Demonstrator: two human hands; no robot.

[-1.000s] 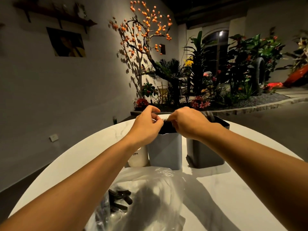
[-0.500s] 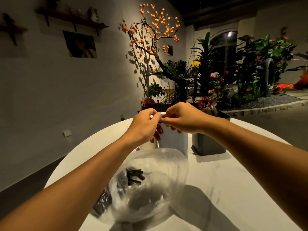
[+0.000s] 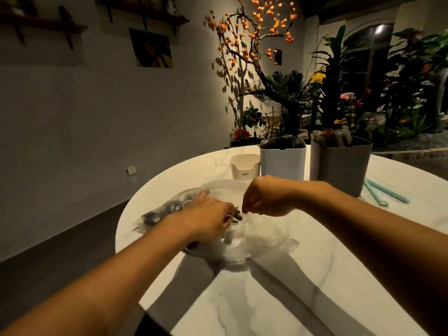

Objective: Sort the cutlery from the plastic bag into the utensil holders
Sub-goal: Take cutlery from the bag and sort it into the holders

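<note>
Left hand (image 3: pixel 208 220) reaches into crumpled clear plastic bag (image 3: pixel 244 241) on white marble table (image 3: pixel 278 299), fingers on dark cutlery (image 3: pixel 236 215) (grip hidden) | right hand (image 3: pixel 265 198) curled, apparently pinching bag edge | step: fetching next piece | next: lift clear, carry to white square holder (image 3: pixel 282 163) or grey square holder (image 3: pixel 341 166) beyond.

Dimly lit café or restaurant interior with a decorative indoor garden. A round white marble-patterned table (image 3: pixel 278 299) bears utensil holders (image 3: pixel 282 163) stocked with cutlery. Behind it, a spotlit artificial tree with orange fruits (image 3: pixel 252 32) rises from a stone-edged planting bed of tropical foliage plants (image 3: pixel 378 93) and gravel. Wooden wall shelves (image 3: pixel 143 12) and an unframed picture (image 3: pixel 151 48) hang on the plain wall.
</note>
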